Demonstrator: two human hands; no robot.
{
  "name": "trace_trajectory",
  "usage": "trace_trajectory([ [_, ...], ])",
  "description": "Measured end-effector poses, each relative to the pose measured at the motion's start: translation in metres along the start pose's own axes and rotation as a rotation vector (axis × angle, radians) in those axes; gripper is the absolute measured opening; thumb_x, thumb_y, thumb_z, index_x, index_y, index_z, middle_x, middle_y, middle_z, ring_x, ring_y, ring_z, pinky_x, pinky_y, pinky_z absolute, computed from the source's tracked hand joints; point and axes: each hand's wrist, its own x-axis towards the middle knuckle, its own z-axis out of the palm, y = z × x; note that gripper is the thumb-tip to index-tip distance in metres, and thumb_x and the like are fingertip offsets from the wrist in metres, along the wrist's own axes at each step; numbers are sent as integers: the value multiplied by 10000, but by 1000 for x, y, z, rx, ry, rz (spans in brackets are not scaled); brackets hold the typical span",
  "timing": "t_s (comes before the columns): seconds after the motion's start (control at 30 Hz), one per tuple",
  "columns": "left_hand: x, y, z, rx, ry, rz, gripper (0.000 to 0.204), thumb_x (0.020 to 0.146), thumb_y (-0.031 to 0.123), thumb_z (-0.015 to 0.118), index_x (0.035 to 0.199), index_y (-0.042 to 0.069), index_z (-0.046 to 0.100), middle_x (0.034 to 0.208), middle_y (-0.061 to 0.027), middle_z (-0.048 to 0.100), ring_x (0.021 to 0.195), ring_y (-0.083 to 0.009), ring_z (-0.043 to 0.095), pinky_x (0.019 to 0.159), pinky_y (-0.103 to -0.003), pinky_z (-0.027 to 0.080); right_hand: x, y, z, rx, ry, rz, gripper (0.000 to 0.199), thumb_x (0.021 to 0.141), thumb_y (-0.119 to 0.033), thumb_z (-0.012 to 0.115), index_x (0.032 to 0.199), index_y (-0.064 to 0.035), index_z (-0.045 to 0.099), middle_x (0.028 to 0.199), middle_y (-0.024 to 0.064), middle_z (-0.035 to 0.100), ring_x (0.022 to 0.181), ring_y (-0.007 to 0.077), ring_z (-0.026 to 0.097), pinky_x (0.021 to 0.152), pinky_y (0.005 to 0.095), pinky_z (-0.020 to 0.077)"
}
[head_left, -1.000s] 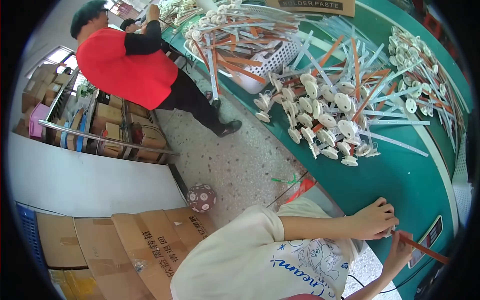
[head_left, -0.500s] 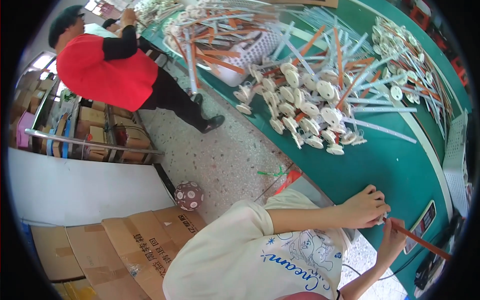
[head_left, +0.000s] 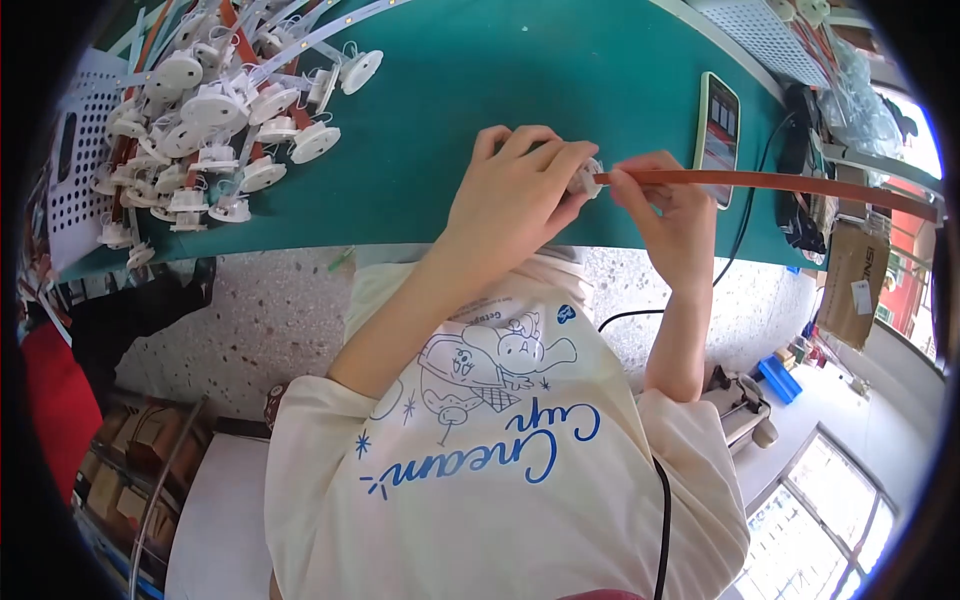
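Over the green table my left hand (head_left: 512, 185) is closed around a small white round plastic piece (head_left: 588, 180), which its fingers partly hide. My right hand (head_left: 668, 205) pinches an orange-brown flat strip (head_left: 800, 182) close to that piece. The strip's near end meets the white piece, though I cannot tell whether the two are joined. From my fingers its long end stretches out to the right, past the phone.
Piled at the left are several white discs (head_left: 213, 104) with wires and strips, beside a white perforated basket (head_left: 82, 165). A phone (head_left: 716, 140) lies right of my hands, near a black cable (head_left: 752, 205). A person in red (head_left: 60, 400) is at the left edge.
The view has swung round, so the disc pile now shows at the left and my hands near the middle. Both hands keep hold of the white piece and the strip.
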Motion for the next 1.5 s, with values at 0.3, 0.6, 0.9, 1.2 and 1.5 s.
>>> trace_trajectory([
  [0.3, -8, 8, 4, 33, -36, -44, 375, 740, 215, 685, 1086, 131, 569, 922, 3, 619, 981, -175, 524, 860, -377, 347, -5, 3, -2, -103, -23, -49, 77, 831, -31, 617, 866, 36, 600, 776, 65, 628, 731, 100, 617, 697, 229, 496],
  [0.6, -6, 7, 2, -8, -11, -31, 359, 713, 163, 695, 1045, 105, 573, 894, -12, 624, 979, -179, 527, 863, -384, 349, -10, -8, 6, -265, 81, -154, 62, 807, -35, 634, 847, 9, 615, 749, 75, 652, 704, 135, 661, 626, 239, 511],
  [0.9, -6, 7, 2, 8, -39, -48, 389, 733, 184, 685, 1099, 143, 560, 949, 5, 621, 994, -177, 525, 879, -377, 346, -7, -10, 6, -330, 78, -207, 50, 806, -35, 627, 838, 2, 620, 741, 76, 658, 697, 159, 673, 591, 247, 509],
  [1.2, -6, 6, 6, -14, 54, -13, 280, 747, 162, 664, 1003, 75, 593, 832, -19, 626, 933, -171, 536, 844, -371, 355, -7, -12, 8, -400, 68, -248, 47, 815, -31, 620, 851, -1, 625, 742, 77, 660, 703, 154, 675, 617, 240, 518],
  [1.5, -8, 4, 12, 11, 104, 22, 277, 746, 177, 664, 992, 72, 593, 826, -20, 626, 911, -172, 539, 825, -365, 361, -8, 1, 8, -313, 77, -226, 68, 819, -1, 620, 877, 33, 610, 783, 94, 659, 727, 144, 666, 664, 236, 529],
])
